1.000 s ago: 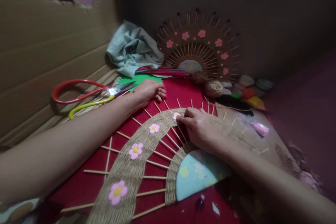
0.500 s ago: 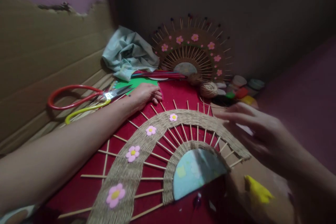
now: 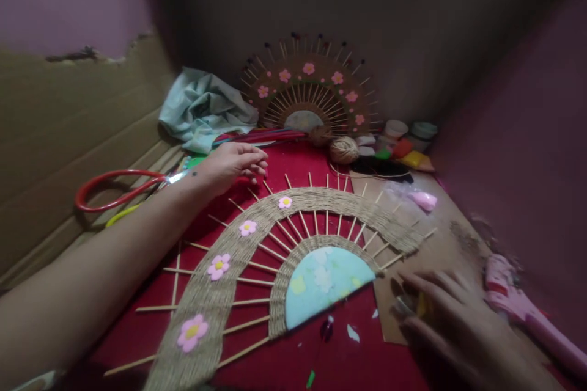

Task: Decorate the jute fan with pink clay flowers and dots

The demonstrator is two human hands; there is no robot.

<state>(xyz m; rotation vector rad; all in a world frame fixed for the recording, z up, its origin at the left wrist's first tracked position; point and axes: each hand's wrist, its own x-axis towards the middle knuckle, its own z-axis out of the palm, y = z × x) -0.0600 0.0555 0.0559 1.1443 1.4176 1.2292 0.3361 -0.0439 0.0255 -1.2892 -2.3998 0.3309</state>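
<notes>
A half-round fan of woven twine [image 3: 261, 244] on thin wooden sticks lies in front of me, with pink flowers [image 3: 219, 266] along its left side. Its centre is a light blue half disc [image 3: 328, 287]. Past the fan's upper left edge is my left hand [image 3: 241, 162], fingers curled together; a speck of pink shows by the fingertips, but what they hold is too small to tell. At the lower right my right hand [image 3: 440, 317] closes around a yellow packet of what looks like clay [image 3: 424, 308], mostly hidden by the fingers and slightly blurred.
Red-and-yellow-handled scissors [image 3: 121, 190] lie beyond my left forearm. At the back are a crumpled cloth [image 3: 206, 107], a finished-looking fan [image 3: 307, 82] and a twine ball [image 3: 343, 150]. A pink packet [image 3: 422, 200] and a pink glue gun [image 3: 518, 299] lie to the right.
My right hand has moved down from above the fan's right end to the yellow packet. My left hand stays near the upper sticks, fingers still curled. The view has shifted right.
</notes>
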